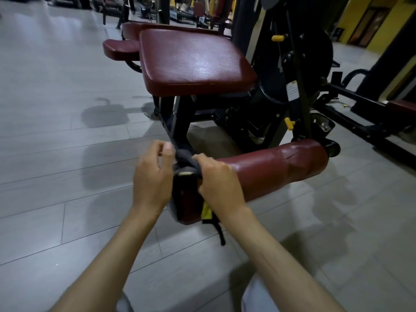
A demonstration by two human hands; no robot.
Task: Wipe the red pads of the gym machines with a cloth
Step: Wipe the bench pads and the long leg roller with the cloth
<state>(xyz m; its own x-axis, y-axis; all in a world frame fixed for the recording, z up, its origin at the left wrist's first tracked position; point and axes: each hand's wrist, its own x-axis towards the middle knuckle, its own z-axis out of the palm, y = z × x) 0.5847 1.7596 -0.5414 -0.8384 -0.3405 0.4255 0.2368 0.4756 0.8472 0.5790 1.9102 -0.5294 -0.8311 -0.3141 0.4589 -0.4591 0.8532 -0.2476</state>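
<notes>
Two hands, one cloth, five red pads counted. Far up-left of my grip: a small side pad [119, 48]. My left hand [153, 176] pinches the dark grey cloth [186, 162] between thumb and forefinger. Beyond the grip lies the large flat bench pad [195, 64], with a long pad [132, 28] behind it. My right hand [218, 183] clenches the bunched cloth on the roller pad [270, 170], at its left end. Right of the grip are two yellow knobs [278, 38] on the black frame [360, 129] and a fifth pad [403, 106], partly seen. Floor [56, 154]: glossy grey tiles. Yellow wall [350, 12] at upper right.

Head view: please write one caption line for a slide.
Left hand and right hand hold a dark cloth on the red roller pad.
</notes>
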